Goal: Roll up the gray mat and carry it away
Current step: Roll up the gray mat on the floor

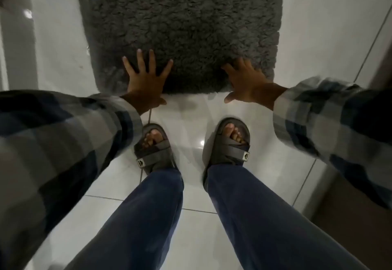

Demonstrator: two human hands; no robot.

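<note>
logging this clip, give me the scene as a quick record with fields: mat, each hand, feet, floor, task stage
mat: gray shaggy mat, lying flat and unrolled on the floor
left hand: fingers spread, palm down over the mat's near edge, no grip closed
right hand: open, fingers over the near edge, thumb over the tile
feet: dark strapped sandals, standing on tile just short of the mat
floor: glossy white tiles
task stage: rolling not yet begun

A home, by the look of it — glossy white floor tiles, a shaggy gray mat laid flat on them, and the person wearing house sandals indoors.
</note>
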